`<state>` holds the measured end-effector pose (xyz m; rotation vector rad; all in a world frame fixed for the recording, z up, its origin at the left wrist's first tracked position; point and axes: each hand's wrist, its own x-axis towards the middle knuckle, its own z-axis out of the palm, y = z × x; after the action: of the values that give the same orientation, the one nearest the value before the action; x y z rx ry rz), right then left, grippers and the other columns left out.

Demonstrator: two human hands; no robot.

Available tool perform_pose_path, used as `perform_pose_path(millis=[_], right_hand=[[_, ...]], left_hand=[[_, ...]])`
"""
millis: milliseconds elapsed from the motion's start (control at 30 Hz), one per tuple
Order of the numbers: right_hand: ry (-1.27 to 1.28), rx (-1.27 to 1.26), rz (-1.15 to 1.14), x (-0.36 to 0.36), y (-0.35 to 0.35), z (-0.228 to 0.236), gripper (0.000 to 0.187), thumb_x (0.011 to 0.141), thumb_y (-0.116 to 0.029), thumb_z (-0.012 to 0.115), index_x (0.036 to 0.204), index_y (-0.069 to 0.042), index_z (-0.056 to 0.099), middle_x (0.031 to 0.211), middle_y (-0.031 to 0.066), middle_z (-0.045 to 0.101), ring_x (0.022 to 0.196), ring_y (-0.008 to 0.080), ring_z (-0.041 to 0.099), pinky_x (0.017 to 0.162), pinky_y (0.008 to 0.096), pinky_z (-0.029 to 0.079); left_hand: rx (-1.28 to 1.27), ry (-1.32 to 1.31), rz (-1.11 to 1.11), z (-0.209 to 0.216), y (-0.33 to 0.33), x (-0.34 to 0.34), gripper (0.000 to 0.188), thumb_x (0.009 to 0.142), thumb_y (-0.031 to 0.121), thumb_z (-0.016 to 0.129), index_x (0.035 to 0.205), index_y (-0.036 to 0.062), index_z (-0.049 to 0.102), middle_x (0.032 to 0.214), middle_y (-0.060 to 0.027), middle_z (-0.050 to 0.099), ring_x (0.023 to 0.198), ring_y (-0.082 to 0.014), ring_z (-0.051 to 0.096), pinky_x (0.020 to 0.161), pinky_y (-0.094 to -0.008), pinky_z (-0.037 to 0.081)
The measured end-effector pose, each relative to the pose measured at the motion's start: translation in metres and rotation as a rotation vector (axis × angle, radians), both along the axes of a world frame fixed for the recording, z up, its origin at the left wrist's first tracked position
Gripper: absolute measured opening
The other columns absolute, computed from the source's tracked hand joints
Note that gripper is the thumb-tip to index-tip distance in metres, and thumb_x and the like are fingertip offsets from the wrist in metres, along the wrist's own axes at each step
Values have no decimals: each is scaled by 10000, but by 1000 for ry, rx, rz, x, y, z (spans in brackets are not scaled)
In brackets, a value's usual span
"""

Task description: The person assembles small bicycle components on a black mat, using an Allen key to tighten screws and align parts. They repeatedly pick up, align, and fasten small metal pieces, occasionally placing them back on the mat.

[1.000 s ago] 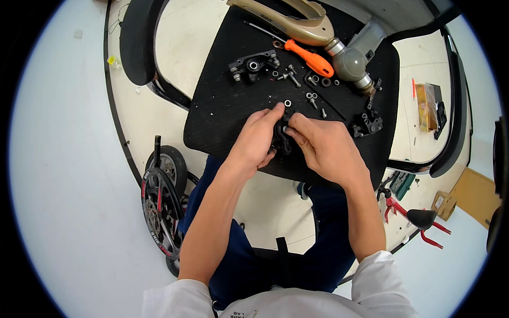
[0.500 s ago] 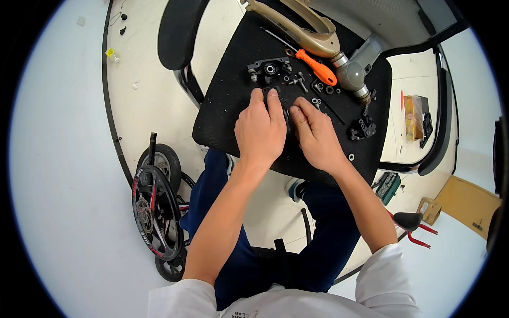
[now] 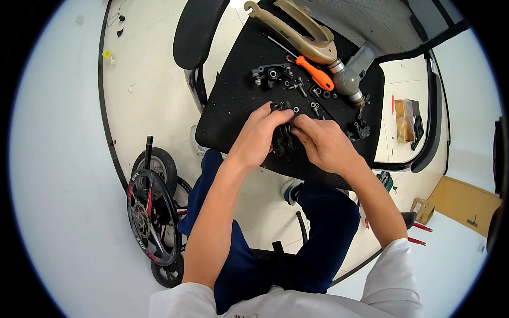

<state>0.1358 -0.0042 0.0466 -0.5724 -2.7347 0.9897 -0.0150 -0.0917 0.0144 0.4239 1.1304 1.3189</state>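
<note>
Above the near part of a black chair seat point(image 3: 233, 103), both my hands hold a black metal part that looks like a bike brake caliper point(image 3: 283, 139). My left hand point(image 3: 255, 139) grips its left side, thumb across the top. My right hand point(image 3: 324, 143) pinches its right side with thumb and curled forefinger; the exact contact is partly hidden. A small silver ring point(image 3: 296, 109) shows beside the fingertips; I cannot tell whether it belongs to the part. Farther back on the seat lies a similar black caliper point(image 3: 272, 74), with bolts point(image 3: 300, 87) and washers beside it.
An orange-handled screwdriver point(image 3: 316, 74) lies beside a tan fork point(image 3: 313, 46) with a grey joint point(image 3: 347, 77). More black pieces point(image 3: 361, 131) sit at the seat's right. Armrests point(image 3: 199, 32) flank the seat. A small-wheeled bike point(image 3: 154, 212) is on the floor at left.
My hands have turned and lifted the black caliper, so more of it shows between them. My left thumb now lies across its top. The view has shifted slightly.
</note>
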Motion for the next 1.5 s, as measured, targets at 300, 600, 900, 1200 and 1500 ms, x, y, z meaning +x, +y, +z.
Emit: perform_pose_path(millis=[300, 600, 900, 1200, 1500], right_hand=[[70, 56, 193, -2, 20, 18, 137, 865, -63, 612, 978, -24, 545, 785, 129, 552, 736, 336, 589, 628, 417, 476], [55, -9, 171, 5, 25, 22, 160, 877, -89, 615, 1015, -16, 584, 789, 132, 539, 757, 330, 582, 667, 413, 475], [33, 119, 201, 14, 34, 22, 192, 820, -141, 695, 954, -35, 606, 765, 105, 534, 720, 309, 572, 634, 401, 467], [99, 180, 271, 16, 36, 25, 267, 744, -151, 719, 860, -55, 499, 812, 120, 469, 741, 330, 518, 642, 420, 445], [43, 242, 323, 22, 43, 13, 257, 728, -115, 712, 830, -55, 483, 782, 111, 457, 738, 319, 518, 640, 415, 441]], left_hand=[[104, -231, -125, 10, -10, -7, 499, 830, 154, 633, 1278, 4, 472, 891, -53, 614, 626, -109, 613, 532, -242, 508], [241, -36, -132, 20, 0, 0, 695, 749, -37, 717, 1351, 9, 373, 857, -66, 587, 604, -117, 616, 493, -235, 506], [369, 26, -146, 8, -2, 6, 781, 704, -61, 754, 1368, 35, 355, 1066, -55, 529, 940, -110, 577, 803, -245, 523], [346, 98, -186, 14, 0, 8, 809, 667, -15, 805, 1352, 24, 377, 1124, -37, 498, 1013, -97, 539, 859, -235, 491], [295, 21, -175, 6, 0, 17, 802, 720, 14, 803, 1374, 71, 342, 1088, -38, 527, 1004, -98, 555, 827, -244, 501]])
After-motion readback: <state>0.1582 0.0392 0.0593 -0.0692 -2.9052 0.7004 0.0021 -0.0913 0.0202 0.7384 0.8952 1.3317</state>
